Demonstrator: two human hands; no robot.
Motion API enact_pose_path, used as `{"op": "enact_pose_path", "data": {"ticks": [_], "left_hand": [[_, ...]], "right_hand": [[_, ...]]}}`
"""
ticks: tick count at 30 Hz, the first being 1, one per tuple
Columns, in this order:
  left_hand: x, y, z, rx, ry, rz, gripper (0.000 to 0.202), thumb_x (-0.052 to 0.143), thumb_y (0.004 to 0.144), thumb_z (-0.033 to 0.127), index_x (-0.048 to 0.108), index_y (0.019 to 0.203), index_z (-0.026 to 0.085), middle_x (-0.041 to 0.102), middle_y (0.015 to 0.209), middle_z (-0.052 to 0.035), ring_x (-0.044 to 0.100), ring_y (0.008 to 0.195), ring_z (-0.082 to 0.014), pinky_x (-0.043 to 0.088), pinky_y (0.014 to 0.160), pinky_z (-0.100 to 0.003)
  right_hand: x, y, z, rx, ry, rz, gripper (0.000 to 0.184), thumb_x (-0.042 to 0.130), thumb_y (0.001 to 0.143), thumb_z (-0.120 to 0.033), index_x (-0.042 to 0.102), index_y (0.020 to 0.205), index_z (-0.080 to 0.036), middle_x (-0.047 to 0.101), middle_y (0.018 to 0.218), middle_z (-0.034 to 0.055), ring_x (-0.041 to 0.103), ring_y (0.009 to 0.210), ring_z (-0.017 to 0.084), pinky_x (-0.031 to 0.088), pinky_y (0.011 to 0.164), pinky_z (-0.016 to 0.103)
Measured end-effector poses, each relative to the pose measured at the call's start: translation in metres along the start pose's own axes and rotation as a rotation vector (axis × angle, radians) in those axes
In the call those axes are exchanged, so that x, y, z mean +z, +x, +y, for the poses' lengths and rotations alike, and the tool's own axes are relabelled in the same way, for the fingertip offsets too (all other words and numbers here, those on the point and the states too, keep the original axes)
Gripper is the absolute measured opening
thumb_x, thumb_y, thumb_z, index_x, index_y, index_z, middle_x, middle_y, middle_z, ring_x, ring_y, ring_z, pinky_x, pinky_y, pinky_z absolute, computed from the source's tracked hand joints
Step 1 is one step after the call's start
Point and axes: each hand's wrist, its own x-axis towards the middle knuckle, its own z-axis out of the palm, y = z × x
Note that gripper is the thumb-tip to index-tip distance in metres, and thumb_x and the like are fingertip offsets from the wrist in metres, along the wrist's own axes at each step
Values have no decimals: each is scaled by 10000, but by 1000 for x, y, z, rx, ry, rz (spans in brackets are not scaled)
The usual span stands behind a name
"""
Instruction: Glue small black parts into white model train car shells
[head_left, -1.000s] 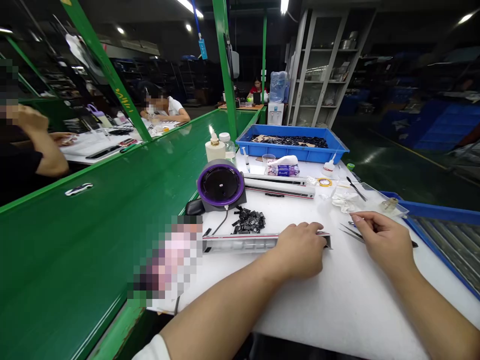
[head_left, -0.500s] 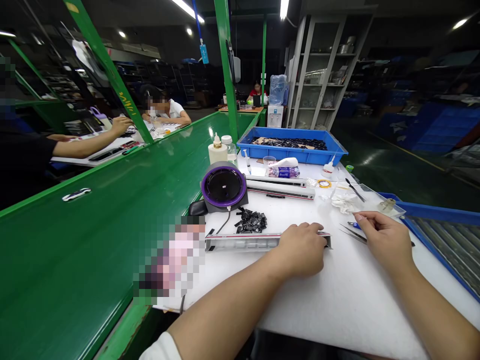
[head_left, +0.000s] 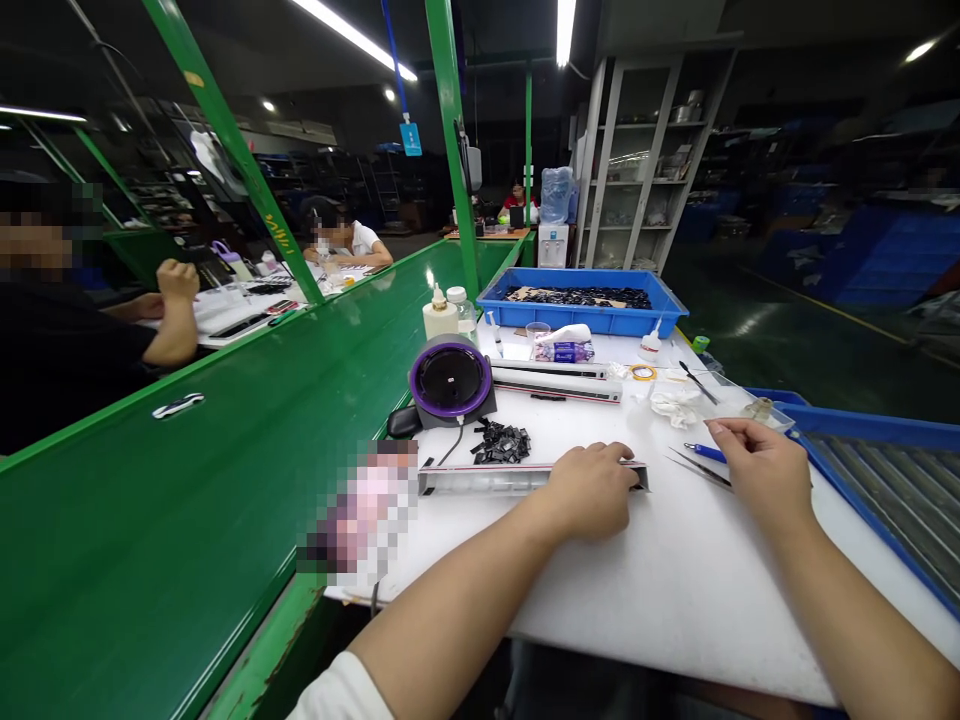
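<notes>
My left hand [head_left: 592, 498] lies over the right end of a long white channel-shaped casing [head_left: 487, 482], fingers curled round its far edge. The casing rests on the white table, with clear-looking material along its inside. To the right, my right hand [head_left: 769, 470] is raised slightly with thumb and forefinger pinched; whatever is between them is too small to make out. Tweezers [head_left: 703, 471] and a blue pen [head_left: 706, 452] lie beside and partly behind that hand. Just beyond the casing is a heap of small black pieces [head_left: 504, 443].
A round purple-rimmed fan [head_left: 451, 380] stands at the back left, near more long casings [head_left: 559, 386]. Behind them sits a blue tray [head_left: 577, 318] of black parts. Crumpled tissue [head_left: 675, 408] and a glue bottle [head_left: 650, 346] are at right. A green partition [head_left: 247, 480] borders the left.
The view has shifted slightly. My hands keep nearly the same poses at the casing and beside the tweezers. Across the partition, a co-worker's outstretched arm has drawn back to the left.
</notes>
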Motion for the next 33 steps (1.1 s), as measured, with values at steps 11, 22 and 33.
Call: {"op": "enact_pose_path", "data": {"ticks": [11, 22, 33], "left_hand": [[1, -2, 0, 13, 9, 64, 338, 462, 830, 246, 650, 1111, 239, 508, 1377, -48, 534, 1142, -239, 488, 909, -384], [-12, 9, -10, -46, 60, 158, 187, 429, 863, 214, 602, 931, 200, 678, 923, -74, 618, 902, -246, 470, 791, -373], [-28, -19, -25, -332, 211, -15, 495, 492, 804, 200, 420, 1294, 219, 681, 1053, -102, 647, 905, -300, 455, 684, -367]], "right_hand": [[3, 4, 5, 21, 15, -20, 323, 638, 744, -479, 726, 838, -183, 496, 572, -20, 448, 557, 149, 362, 526, 308], [5, 15, 5, -13, 190, -22, 350, 615, 749, -494, 690, 760, -152, 420, 522, -41, 407, 517, 127, 348, 519, 284], [4, 20, 5, -46, 311, -17, 267, 587, 785, -411, 672, 750, -160, 419, 531, -44, 407, 533, 132, 350, 539, 283]]}}
